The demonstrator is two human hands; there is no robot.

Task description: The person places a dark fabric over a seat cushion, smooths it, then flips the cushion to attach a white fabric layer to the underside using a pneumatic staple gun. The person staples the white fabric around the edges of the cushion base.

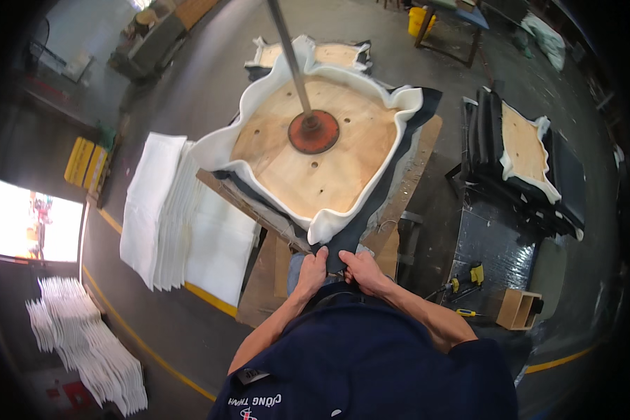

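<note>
1. Left of the plywood panel (318,180), a layered stack of white sheets (157,210) stood close by; a wide swing of my left elbow could have knocked it askew.
2. At the panel's near corner, my left hand (313,270) pinched the black cloth (339,257) between thumb and fingers. Had that grip slackened, I judged, the cloth could have slipped back and creased.
3. The panel itself lay beneath a red disc (308,138) at the foot of a metal rod, with white padding (262,183) curling up around its edge. A sharp, one-sided tug could have twisted the layers out of line under the disc.
4. At that same near corner, my right hand (361,268) pinched the cloth too, just beside my left. Pulling harder with one hand than the other could have skewed the cloth or bunched the padding there.
5. Right of the panel lay a yellow-and-black hand tool (463,280), its exact kind unclear to me; my right elbow, drawn outward, might have nudged it.
6. Farther right of the panel, a stack of black padded pieces (493,143) sat unevenly, so a bump could have made it slide.
</note>
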